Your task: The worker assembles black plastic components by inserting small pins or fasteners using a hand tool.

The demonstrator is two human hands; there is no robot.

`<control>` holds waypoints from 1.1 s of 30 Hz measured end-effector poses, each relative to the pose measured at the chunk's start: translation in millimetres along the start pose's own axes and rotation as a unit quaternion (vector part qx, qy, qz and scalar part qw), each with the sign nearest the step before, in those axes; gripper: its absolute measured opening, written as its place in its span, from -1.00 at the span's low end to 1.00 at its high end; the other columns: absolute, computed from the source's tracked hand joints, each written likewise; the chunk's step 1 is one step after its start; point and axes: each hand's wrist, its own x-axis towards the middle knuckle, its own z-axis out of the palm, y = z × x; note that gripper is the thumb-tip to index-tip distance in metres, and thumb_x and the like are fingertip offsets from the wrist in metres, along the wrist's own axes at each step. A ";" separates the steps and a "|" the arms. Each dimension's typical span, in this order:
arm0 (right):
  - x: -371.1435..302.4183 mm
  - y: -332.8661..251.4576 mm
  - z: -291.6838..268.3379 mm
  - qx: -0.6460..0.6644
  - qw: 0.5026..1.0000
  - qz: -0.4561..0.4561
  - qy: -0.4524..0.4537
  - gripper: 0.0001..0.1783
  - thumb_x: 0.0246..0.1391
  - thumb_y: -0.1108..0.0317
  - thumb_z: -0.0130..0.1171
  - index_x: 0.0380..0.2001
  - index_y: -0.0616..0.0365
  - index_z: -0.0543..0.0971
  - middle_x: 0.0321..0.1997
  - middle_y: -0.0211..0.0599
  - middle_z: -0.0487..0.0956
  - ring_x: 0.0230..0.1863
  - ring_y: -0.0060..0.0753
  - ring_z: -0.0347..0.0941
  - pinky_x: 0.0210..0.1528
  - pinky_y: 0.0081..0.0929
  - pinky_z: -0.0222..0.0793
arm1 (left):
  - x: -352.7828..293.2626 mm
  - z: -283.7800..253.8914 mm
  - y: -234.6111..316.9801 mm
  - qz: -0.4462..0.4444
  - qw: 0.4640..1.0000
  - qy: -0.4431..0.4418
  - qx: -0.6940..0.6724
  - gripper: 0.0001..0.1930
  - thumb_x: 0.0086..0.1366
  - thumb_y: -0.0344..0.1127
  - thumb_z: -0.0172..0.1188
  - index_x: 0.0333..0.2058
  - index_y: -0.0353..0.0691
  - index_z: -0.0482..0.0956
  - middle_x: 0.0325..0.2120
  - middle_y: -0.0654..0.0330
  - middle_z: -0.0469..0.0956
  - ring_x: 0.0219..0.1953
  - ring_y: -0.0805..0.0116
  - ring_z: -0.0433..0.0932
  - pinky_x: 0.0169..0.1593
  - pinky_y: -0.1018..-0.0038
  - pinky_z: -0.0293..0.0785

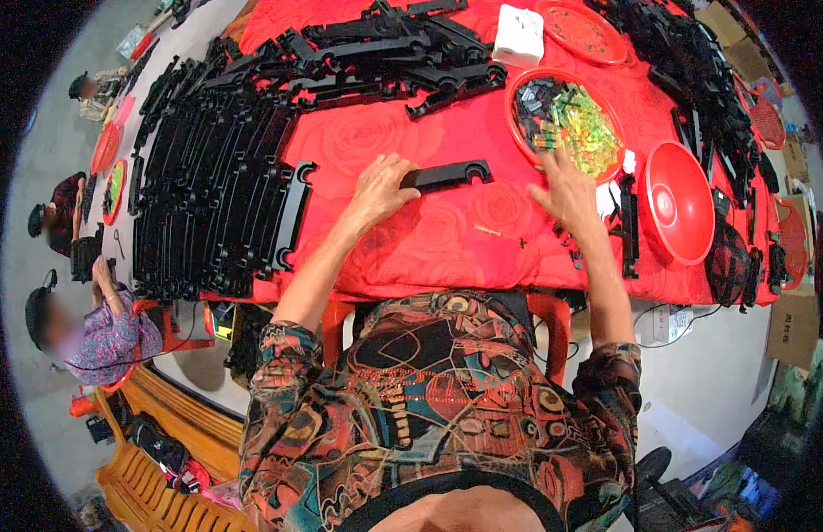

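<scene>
A black plastic bar [449, 176] with a rounded notch at its right end lies on the red cloth. My left hand [383, 188] grips its left end between thumb and fingers. My right hand [568, 197] reaches over the near rim of a round red tray [516, 133]. Its fingertips are at the small yellow-green translucent pieces [591, 133], with the thumb held apart from the fingers. Small dark pieces [537, 96] share that tray on the left side. Whether a fingertip touches a piece is too small to tell.
Rows of black bars [212, 191] are stacked at the left, with a loose heap [367, 58] behind. A red bowl [676, 204] stands right of my right hand. White tissue [519, 35] and another red tray [582, 28] lie farther back. Two people [119, 328] sit at far left.
</scene>
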 end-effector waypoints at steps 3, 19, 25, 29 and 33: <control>-30.3 -38.5 10.5 0.058 0.991 -0.026 -0.117 -0.56 -0.14 0.15 0.23 -0.22 0.10 0.34 -0.24 -0.15 0.37 -0.35 -0.01 0.44 -0.43 -0.10 0.36 | 3.9 7.1 -7.6 0.024 0.999 -0.029 -0.024 -0.56 -0.07 -0.23 0.32 -0.18 -0.24 0.47 -0.33 0.08 0.46 -0.16 0.09 0.43 -0.03 0.24 0.30; 42.7 -22.4 22.7 0.105 0.993 0.052 0.016 -0.84 -0.08 0.35 0.12 -0.39 0.15 0.44 -0.43 -0.11 0.46 -0.35 -0.01 0.44 -0.35 -0.16 0.34 | -12.1 19.1 5.4 0.085 0.996 0.013 0.035 -0.48 -0.09 -0.24 0.34 -0.10 -0.17 0.40 -0.26 0.09 0.43 -0.19 0.09 0.37 -0.11 0.22 0.31; 45.8 -1.6 25.9 0.150 0.968 0.075 0.186 -0.80 -0.04 0.27 0.14 -0.37 0.13 0.46 -0.35 -0.06 0.47 -0.33 0.06 0.45 -0.32 -0.10 0.35 | -24.9 21.7 2.7 0.077 0.993 0.094 0.012 -0.58 -0.05 -0.30 0.30 -0.16 -0.19 0.44 -0.31 0.12 0.46 -0.22 0.10 0.37 -0.13 0.29 0.30; 24.7 35.4 7.6 0.033 0.969 0.224 0.095 -0.80 -0.04 0.28 0.11 -0.36 0.16 0.51 -0.36 0.03 0.50 -0.29 0.08 0.46 -0.26 -0.07 0.34 | -30.2 28.5 -1.0 0.075 0.990 0.106 -0.056 -0.66 0.00 -0.36 0.25 -0.19 -0.22 0.47 -0.33 0.14 0.47 -0.25 0.12 0.38 -0.18 0.27 0.31; 11.7 44.3 12.4 0.083 0.978 0.192 0.002 -0.78 -0.04 0.27 0.11 -0.34 0.15 0.52 -0.28 0.06 0.51 -0.24 0.09 0.46 -0.22 -0.07 0.35 | -29.2 34.1 0.0 0.115 0.987 0.088 -0.064 -0.78 0.05 -0.31 0.21 -0.30 -0.22 0.55 -0.35 0.13 0.46 -0.27 0.13 0.38 -0.19 0.28 0.31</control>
